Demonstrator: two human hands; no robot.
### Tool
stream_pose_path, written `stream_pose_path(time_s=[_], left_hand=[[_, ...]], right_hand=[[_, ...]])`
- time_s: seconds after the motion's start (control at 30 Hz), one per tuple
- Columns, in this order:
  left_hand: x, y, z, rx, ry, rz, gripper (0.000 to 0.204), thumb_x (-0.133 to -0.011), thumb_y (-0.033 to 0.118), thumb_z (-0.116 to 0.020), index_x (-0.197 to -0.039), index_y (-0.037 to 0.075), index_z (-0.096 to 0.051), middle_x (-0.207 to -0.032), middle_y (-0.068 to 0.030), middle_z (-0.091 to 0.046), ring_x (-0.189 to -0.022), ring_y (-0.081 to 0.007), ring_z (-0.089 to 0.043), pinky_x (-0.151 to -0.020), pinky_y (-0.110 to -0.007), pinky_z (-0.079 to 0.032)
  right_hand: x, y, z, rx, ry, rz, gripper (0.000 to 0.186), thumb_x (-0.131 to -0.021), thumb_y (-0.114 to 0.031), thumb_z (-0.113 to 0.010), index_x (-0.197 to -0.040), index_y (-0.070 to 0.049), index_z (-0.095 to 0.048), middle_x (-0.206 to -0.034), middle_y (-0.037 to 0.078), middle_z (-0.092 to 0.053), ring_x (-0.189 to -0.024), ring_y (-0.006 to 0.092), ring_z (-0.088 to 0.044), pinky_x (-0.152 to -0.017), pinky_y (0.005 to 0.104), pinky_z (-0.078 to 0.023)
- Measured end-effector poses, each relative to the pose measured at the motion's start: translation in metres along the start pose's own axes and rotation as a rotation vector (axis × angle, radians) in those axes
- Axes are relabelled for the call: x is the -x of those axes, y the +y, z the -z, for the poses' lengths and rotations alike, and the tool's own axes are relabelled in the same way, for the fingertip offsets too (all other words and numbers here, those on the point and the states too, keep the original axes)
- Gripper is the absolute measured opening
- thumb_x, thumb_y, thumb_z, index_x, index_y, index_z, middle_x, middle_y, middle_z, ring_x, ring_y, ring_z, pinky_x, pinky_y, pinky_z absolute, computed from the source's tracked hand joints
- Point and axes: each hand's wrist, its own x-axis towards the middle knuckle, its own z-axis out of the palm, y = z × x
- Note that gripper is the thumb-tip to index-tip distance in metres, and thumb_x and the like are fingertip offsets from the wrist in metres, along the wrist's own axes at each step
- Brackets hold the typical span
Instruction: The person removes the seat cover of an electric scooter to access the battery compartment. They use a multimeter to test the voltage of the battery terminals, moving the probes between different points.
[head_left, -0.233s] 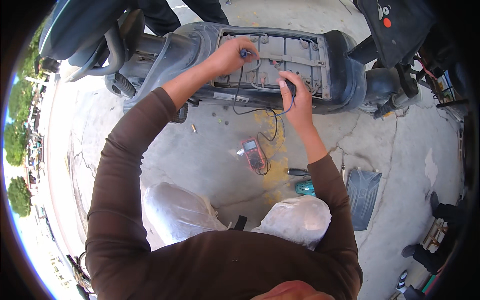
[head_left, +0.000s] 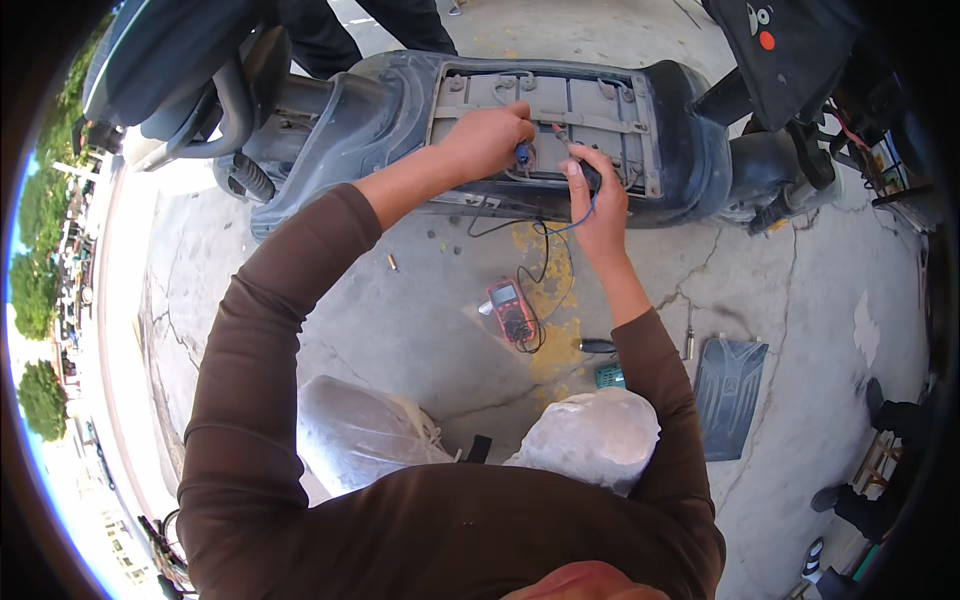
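Change: both hands are now brought closer together over the open bay point(head_left: 545, 120) of the scooter point(head_left: 400, 100); a moment ago they were held further apart.
Left hand point(head_left: 487, 140): closed on a blue-tipped probe point(head_left: 521, 153), pressed down into the bay.
Right hand point(head_left: 597, 190): clamped on a red-tipped probe point(head_left: 560, 131), its tip set just right of the blue one.
Meaning: both tips appear to be placed on contacts, so a reading is judged to be in hand.
Meter point(head_left: 511, 310): one, red, lying on the floor near the knees, joined to the probes by dark leads point(head_left: 545, 265).
Probes: two.
Hands: two, near each other, not touching.
Floor items: one screwdriver point(head_left: 598, 345), one dark panel point(head_left: 730, 390) at right, one small teal box point(head_left: 609, 375).
Scooters: one, far side.
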Motion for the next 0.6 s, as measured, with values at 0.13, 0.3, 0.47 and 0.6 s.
stream_pose_path(time_s=[0.13, 0.3, 0.47, 0.6], left_hand=[[-0.005, 0.001, -0.006, -0.151, -0.056, 0.025, 0.015, -0.070, 0.004, -0.069, -0.084, 0.007, -0.066, -0.100, -0.0081, -0.059, -0.091, -0.0329, -0.063, -0.075, -0.043, -0.051], [-0.008, 0.002, -0.006, -0.161, -0.084, 0.031, 0.013, -0.069, 0.007, -0.069, -0.082, 0.008, -0.067, -0.098, -0.0085, -0.059, -0.090, -0.0329, -0.063, -0.073, -0.044, -0.051], [-0.014, 0.009, -0.003, -0.189, -0.134, -0.004, 0.015, -0.067, 0.011, -0.072, -0.080, 0.006, -0.066, -0.094, -0.0098, -0.059, -0.089, -0.0329, -0.063, -0.072, -0.045, -0.051], [-0.018, 0.013, -0.007, -0.236, -0.152, -0.001, 0.016, -0.067, 0.013, -0.073, -0.079, 0.005, -0.067, -0.094, -0.0109, -0.061, -0.088, -0.0337, -0.064, -0.073, -0.045, -0.052]], right_hand=[[-0.001, -0.004, 0.000, -0.003, -0.003, -0.031, 0.018, -0.094, -0.014, -0.060, -0.109, -0.004, -0.063, -0.099, 0.013, -0.068, -0.091, 0.0267, -0.066, -0.081, 0.0331, -0.050], [-0.002, -0.006, 0.001, -0.011, -0.014, -0.013, 0.017, -0.092, -0.013, -0.062, -0.107, -0.004, -0.063, -0.101, 0.014, -0.067, -0.091, 0.0321, -0.065, -0.082, 0.0361, -0.050], [-0.003, -0.005, 0.002, 0.004, -0.015, 0.023, 0.017, -0.092, -0.013, -0.062, -0.106, -0.004, -0.063, -0.099, 0.014, -0.067, -0.089, 0.0326, -0.065, -0.079, 0.0366, -0.050], [-0.004, -0.007, 0.001, 0.014, -0.007, 0.065, 0.017, -0.092, -0.012, -0.062, -0.106, -0.004, -0.063, -0.098, 0.014, -0.067, -0.088, 0.0328, -0.065, -0.079, 0.0369, -0.050]])
